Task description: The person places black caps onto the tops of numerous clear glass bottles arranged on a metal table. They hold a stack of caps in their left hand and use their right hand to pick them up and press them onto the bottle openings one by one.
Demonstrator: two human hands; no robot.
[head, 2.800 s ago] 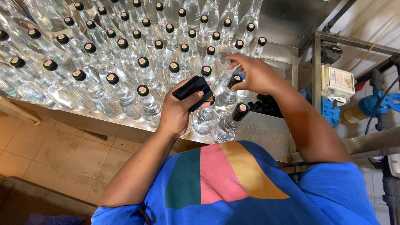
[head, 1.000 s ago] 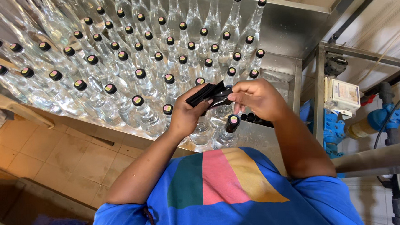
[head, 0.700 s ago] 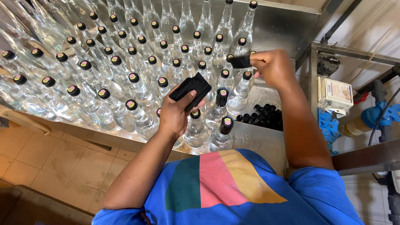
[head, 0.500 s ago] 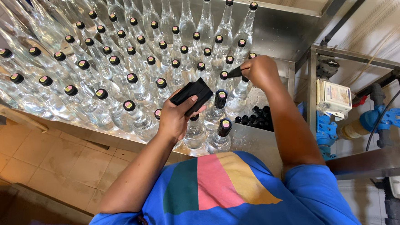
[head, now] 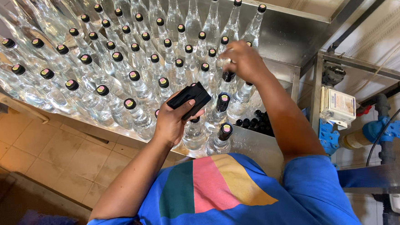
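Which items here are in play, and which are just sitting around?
In use: left hand holding black sleeve stack; right hand on a bottle top; clear glass bottles.
Idle: loose black caps, blue valve, white meter box.

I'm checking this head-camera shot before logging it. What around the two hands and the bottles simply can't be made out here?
- Right hand: its back hides the fingertips and the clear glass bottle top beneath them.
- Flat stack of black sleeves in the left hand: how many there are is too small to count.
- Loose black caps: partly hidden behind the right forearm.
- Far-left bottles: cut off by the picture's edge.
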